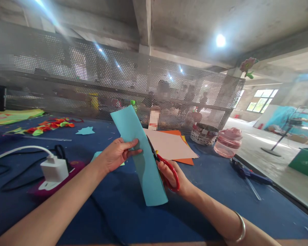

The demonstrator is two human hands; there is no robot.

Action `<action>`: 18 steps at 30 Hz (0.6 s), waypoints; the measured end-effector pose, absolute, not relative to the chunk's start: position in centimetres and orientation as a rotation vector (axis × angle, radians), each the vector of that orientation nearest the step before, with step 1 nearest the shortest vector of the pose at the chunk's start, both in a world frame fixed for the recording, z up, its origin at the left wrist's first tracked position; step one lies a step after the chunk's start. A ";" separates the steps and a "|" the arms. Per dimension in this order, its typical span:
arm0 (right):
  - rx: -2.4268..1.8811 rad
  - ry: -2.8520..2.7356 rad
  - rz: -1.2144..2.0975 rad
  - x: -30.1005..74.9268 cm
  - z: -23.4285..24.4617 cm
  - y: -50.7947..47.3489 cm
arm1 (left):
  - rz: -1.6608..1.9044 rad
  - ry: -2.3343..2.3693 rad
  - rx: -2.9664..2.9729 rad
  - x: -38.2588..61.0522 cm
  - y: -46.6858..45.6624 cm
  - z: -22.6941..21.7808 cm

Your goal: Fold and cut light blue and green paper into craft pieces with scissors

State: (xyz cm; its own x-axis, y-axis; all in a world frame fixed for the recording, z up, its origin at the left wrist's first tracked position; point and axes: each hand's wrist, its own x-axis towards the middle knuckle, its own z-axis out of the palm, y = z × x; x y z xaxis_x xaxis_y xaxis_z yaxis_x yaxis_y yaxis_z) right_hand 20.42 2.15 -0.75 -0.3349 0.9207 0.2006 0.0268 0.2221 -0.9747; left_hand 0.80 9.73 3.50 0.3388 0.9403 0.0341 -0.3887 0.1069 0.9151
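My left hand [118, 153] pinches a long strip of light blue paper [146, 164], holding it nearly upright above the table. My right hand [171, 176] grips a pair of red-handled scissors [168, 171] by the loops. The dark scissor blades [151, 147] lie against the strip's right edge, and part of them is hidden behind the paper. Under the scissors lies a sheet of pale pink paper [169, 145] on top of orange paper [186, 161]. A small light blue paper scrap [97, 155] lies beneath my left wrist.
The blue-covered table [123, 212] holds a white charger [53, 169] with cables, colourful paper scraps [50, 125], a woven basket [204, 134], a pink glass jar [228, 142] and a blue glue gun [246, 172]. A perforated metal screen [118, 78] stands behind, with people beyond it.
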 end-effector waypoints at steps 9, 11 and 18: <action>-0.997 -1.602 1.167 20.4 -0.6 2.2 | 1.087 0.690 1.059 0.9 9.6 3.6; -0.968 -1.605 1.196 20.5 -0.7 2.2 | 1.087 0.695 1.056 0.9 9.5 3.7; -0.877 -1.639 1.288 20.7 -1.1 2.4 | 1.090 0.701 1.035 0.9 9.4 3.9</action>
State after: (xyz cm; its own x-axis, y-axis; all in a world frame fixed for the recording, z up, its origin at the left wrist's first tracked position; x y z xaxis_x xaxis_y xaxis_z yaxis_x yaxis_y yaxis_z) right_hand 20.66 2.38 -1.09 -0.3909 0.8990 0.1972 0.0207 0.2228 -0.9746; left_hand 0.88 9.37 3.88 0.3356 0.9417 0.0251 -0.3676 0.1064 0.9239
